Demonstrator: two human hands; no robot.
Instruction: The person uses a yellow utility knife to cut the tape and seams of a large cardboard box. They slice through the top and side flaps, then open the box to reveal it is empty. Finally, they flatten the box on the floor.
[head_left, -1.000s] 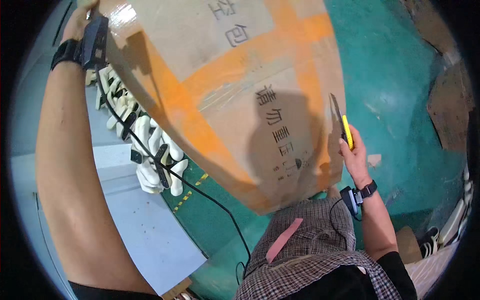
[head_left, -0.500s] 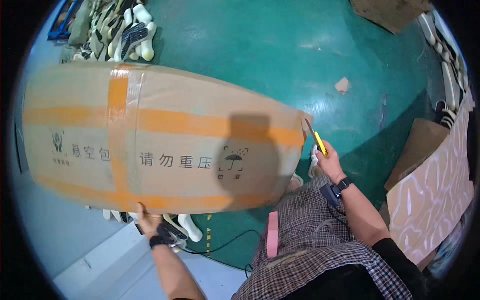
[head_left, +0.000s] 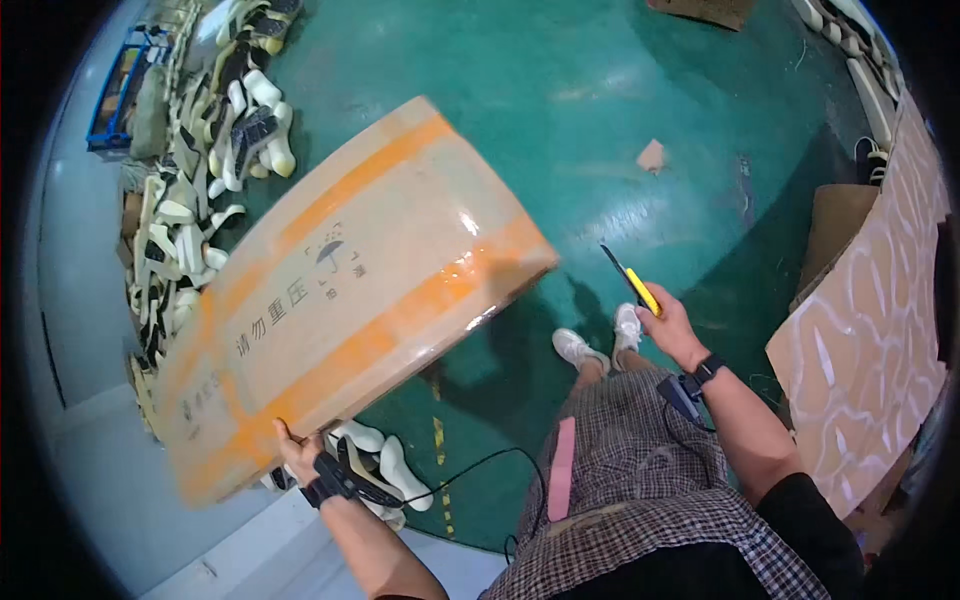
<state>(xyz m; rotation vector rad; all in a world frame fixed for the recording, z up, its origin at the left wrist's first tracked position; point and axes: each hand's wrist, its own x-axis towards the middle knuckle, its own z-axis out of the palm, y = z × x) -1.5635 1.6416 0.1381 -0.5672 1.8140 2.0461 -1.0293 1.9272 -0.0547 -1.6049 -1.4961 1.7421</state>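
A large, long cardboard box [head_left: 390, 270] with orange tape strips and an umbrella mark is tilted in front of me, its far end up and to the right. My left hand [head_left: 298, 452] grips the box at its lower edge, thumb on the printed face; the other fingers are partly hidden. In my right hand [head_left: 672, 328] is a yellow box cutter [head_left: 642, 290], closed in the fingers. Its dark blade is extended, pointing away from me and to the left, apart from the box.
White and black foam pieces [head_left: 265, 125] are heaped along the left wall, with a blue crate [head_left: 118, 95] behind. Patterned cardboard [head_left: 860, 350] leans at the right. A small scrap [head_left: 652, 157] lies on the green floor [head_left: 520, 120]. A black cable [head_left: 470, 465] hangs across my front.
The box has swung anticlockwise, its right end rising away from the knife and its left end dropping. My feet now show fully. My right hand still holds the box cutter.
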